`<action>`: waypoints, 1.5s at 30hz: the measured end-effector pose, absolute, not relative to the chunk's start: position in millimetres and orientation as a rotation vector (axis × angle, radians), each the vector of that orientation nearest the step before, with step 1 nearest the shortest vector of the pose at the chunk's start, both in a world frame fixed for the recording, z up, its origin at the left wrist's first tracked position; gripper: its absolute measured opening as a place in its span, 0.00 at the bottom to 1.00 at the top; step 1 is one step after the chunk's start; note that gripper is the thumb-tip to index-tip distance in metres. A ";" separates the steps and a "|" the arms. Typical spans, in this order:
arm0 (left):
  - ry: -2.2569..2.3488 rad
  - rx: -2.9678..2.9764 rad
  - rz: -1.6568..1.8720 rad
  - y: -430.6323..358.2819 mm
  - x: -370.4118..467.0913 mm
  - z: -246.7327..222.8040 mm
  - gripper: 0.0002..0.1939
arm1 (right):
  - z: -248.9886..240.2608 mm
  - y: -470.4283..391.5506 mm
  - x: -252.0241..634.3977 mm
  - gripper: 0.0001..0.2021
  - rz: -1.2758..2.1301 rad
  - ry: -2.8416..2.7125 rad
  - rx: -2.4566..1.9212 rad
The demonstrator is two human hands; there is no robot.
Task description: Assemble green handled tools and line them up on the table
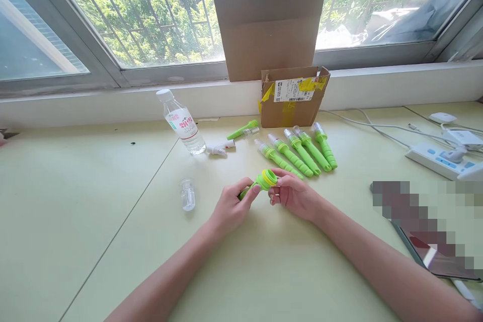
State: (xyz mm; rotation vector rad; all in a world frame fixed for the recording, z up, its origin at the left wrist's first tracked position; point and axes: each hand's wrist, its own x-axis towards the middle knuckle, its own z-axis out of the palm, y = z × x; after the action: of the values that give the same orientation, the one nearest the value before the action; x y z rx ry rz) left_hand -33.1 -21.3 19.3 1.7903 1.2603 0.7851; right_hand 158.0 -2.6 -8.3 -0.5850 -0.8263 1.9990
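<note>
My left hand [236, 201] is closed around the handle of a green plastic stick [260, 180], whose wide, hollow end faces right. A yellow ring [269, 177] sits around that end. The fingertips of my right hand [294, 193] pinch at the ring's right edge; the fingers partly hide the contact. To the left, apart from my hands, a clear ribbed plastic cap [187, 195] stands on the table. Beyond my right hand lie several similar green sticks [298, 158] in a slanted row, with clear caps on their ends.
A labelled water bottle [183, 123] stands near white tube-like pieces [222, 148]. Behind them lies another green stick [242, 130]. An open cardboard box [292, 103] is against the window ledge. To the right are a power strip [433, 161] with cables and a dark-screened device [445, 261].
</note>
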 end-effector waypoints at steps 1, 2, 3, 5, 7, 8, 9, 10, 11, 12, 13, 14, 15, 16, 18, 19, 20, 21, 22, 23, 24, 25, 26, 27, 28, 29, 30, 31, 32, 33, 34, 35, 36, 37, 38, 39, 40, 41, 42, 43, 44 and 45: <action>1.234 1.782 0.774 -20.9 -33.9 20.0 0.22 | -8.8 -2.7 158.2 0.12 2.002 -0.835 -0.584; 1.205 1.766 0.761 -20.6 -34.7 20.7 0.22 | -9.1 -2.8 158.4 0.12 2.004 -0.844 -0.582; 1.176 1.745 0.744 -20.5 -35.3 21.3 0.22 | -9.3 -3.0 158.6 0.12 2.007 -0.854 -0.579; 1.125 1.696 0.707 -20.6 -36.1 22.8 0.22 | -9.2 -3.4 159.0 0.13 2.011 -0.877 -0.568; 1.089 1.653 0.668 -21.3 -36.5 24.4 0.21 | -8.5 -3.9 159.2 0.13 2.014 -0.903 -0.557; 1.074 1.635 0.650 -21.7 -36.6 25.1 0.21 | -7.9 -4.1 159.3 0.13 2.015 -0.915 -0.553; 1.063 1.621 0.636 -22.0 -36.7 25.6 0.21 | -7.4 -4.3 159.3 0.13 2.015 -0.925 -0.550; 1.055 1.610 0.626 -22.3 -36.9 25.9 0.21 | -6.9 -4.4 159.3 0.13 2.015 -0.933 -0.550; 1.049 1.600 0.617 -22.4 -37.1 26.0 0.21 | -6.6 -4.4 159.2 0.13 2.014 -0.939 -0.551; 1.044 1.593 0.612 -22.4 -37.4 25.8 0.21 | -6.3 -4.3 159.1 0.13 2.014 -0.944 -0.551; 1.040 1.587 0.607 -22.4 -37.6 25.5 0.21 | -6.3 -4.2 159.1 0.13 2.013 -0.949 -0.551; 1.036 1.581 0.602 -22.2 -37.9 25.1 0.22 | -6.4 -4.1 159.1 0.13 2.013 -0.956 -0.549; 1.030 1.575 0.597 -22.0 -38.2 24.7 0.22 | -6.6 -3.9 159.1 0.13 2.014 -0.962 -0.548; 1.024 1.568 0.588 -21.7 -38.5 24.4 0.22 | -7.0 -3.8 159.1 0.12 2.015 -0.966 -0.548; 1.015 1.549 0.566 -20.9 -39.2 24.1 0.23 | -7.7 -3.6 159.2 0.12 2.013 -0.967 -0.548; 1.012 1.537 0.550 -20.4 -39.7 23.9 0.24 | -7.9 -3.6 159.3 0.12 2.011 -0.965 -0.547; 1.007 1.525 0.533 -19.9 -40.4 23.8 0.24 | -8.0 -3.6 159.4 0.12 2.012 -0.963 -0.544; 1.002 1.512 0.517 -19.2 -41.2 23.5 0.24 | -7.9 -3.7 159.5 0.12 2.016 -0.961 -0.538; 0.996 1.499 0.502 -18.5 -42.0 23.1 0.24 | -7.7 -3.8 159.6 0.12 2.021 -0.962 -0.531; 0.987 1.485 0.491 -17.8 -43.0 22.7 0.25 | -7.3 -4.0 159.6 0.13 2.027 -0.965 -0.527; 0.978 1.471 0.483 -17.2 -43.8 22.2 0.25 | -6.7 -4.1 159.5 0.13 2.033 -0.969 -0.526; 0.970 1.457 0.478 -16.8 -44.5 21.8 0.25 | -6.1 -4.3 159.5 0.13 2.037 -0.975 -0.530; 0.965 1.445 0.475 -16.5 -44.9 21.4 0.25 | -5.4 -4.3 159.3 0.12 2.037 -0.981 -0.535; 0.961 1.436 0.475 -16.5 -44.9 21.2 0.25 | -4.7 -4.3 159.1 0.12 2.037 -0.986 -0.540; 0.961 1.430 0.478 -16.8 -44.6 21.2 0.25 | -4.1 -4.2 158.9 0.11 2.036 -0.991 -0.543; 0.965 1.428 0.486 -17.4 -43.8 21.3 0.25 | -3.5 -4.0 158.7 0.11 2.036 -0.994 -0.541; 0.973 1.429 0.496 -18.1 -42.6 21.7 0.25 | -2.9 -3.7 158.5 0.11 2.037 -0.997 -0.537; 0.981 1.434 0.511 -18.9 -41.2 22.2 0.24 | -2.4 -3.4 158.3 0.10 2.037 -1.000 -0.533; 0.987 1.442 0.528 -19.7 -39.7 22.7 0.24 | -2.1 -3.0 158.2 0.10 2.035 -1.002 -0.530; 0.994 1.455 0.542 -20.3 -38.2 23.4 0.23 | -1.9 -2.8 158.2 0.10 2.034 -1.000 -0.528; 1.001 1.472 0.558 -20.6 -36.9 24.0 0.22 | -1.9 -2.6 158.1 0.09 2.030 -0.993 -0.527; 1.014 1.494 0.581 -20.6 -35.9 24.5 0.21 | -2.0 -2.5 158.1 0.09 2.028 -0.985 -0.528; 1.035 1.522 0.612 -20.1 -35.1 24.7 0.20 | -2.4 -2.5 158.2 0.09 2.023 -0.974 -0.534; 1.067 1.555 0.650 -19.4 -34.6 24.8 0.20 | -3.0 -2.5 158.1 0.09 2.016 -0.962 -0.542; 1.107 1.588 0.691 -18.5 -34.3 24.6 0.20 | -3.8 -2.4 158.1 0.10 2.008 -0.949 -0.552; 1.151 1.618 0.734 -17.6 -34.1 24.1 0.20 | -4.7 -2.4 157.9 0.10 1.999 -0.935 -0.563; 1.196 1.648 0.770 -16.9 -33.9 23.5 0.20 | -5.7 -2.2 157.7 0.11 1.989 -0.919 -0.573; 1.241 1.678 0.796 -16.4 -33.6 22.7 0.20 | -6.7 -2.0 157.5 0.11 1.980 -0.902 -0.580; 1.284 1.709 0.814 -16.4 -33.1 21.7 0.20 | -7.6 -1.8 157.2 0.12 1.974 -0.887 -0.584; 1.324 1.742 0.827 -16.7 -32.5 20.8 0.20 | -8.3 -1.6 157.0 0.12 1.973 -0.875 -0.587; 1.359 1.775 0.834 -17.4 -31.8 19.7 0.21 | -8.8 -1.5 156.8 0.12 1.971 -0.867 -0.589; 1.385 1.806 0.835 -18.4 -31.0 18.6 0.21 | -9.1 -1.5 156.6 0.12 1.971 -0.862 -0.590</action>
State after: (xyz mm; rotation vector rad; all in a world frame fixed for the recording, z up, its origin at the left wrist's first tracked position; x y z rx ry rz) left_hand -31.0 -18.4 18.6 1.8057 1.3852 0.8346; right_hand 156.6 -1.5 -9.1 -0.5896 -0.8615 1.9710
